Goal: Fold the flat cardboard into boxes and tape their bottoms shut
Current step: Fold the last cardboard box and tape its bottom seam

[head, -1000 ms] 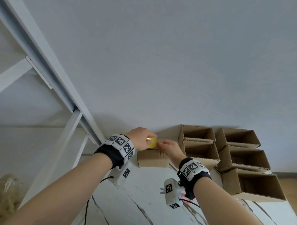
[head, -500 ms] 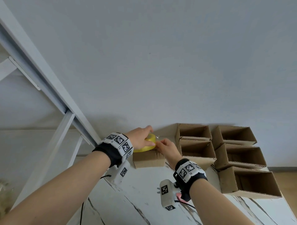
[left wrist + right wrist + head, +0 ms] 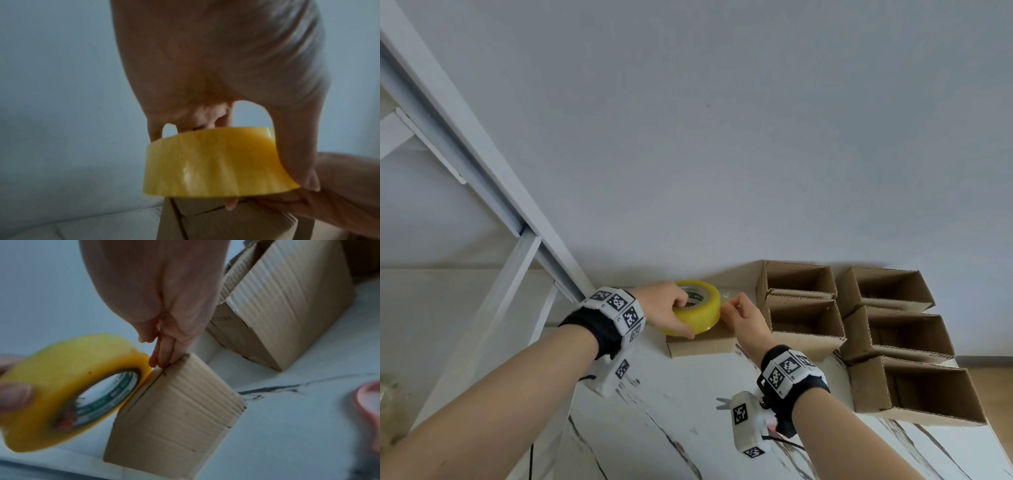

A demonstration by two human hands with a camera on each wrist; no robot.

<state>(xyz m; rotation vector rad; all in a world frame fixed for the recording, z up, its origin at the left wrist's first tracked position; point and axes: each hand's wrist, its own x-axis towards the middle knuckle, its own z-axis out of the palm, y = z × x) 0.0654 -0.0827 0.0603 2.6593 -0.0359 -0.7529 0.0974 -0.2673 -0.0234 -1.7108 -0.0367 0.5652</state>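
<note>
A small closed cardboard box stands on the white table near the wall. My left hand grips a yellow tape roll just above the box top, fingers in the core and thumb on the outer face. The roll touches the box at its top seam. My right hand is at the box's right top edge, its straight fingers pressing there beside the roll. A sliver of clear tape shows between roll and right hand.
Several folded open boxes lie stacked on their sides to the right, against the wall. Scissors with a pink handle lie on the table under my right wrist. A white metal frame rises at the left.
My left hand has turned and lifted the roll, so its open core now faces up and more of it shows. My right hand has stayed at the box's top edge.
</note>
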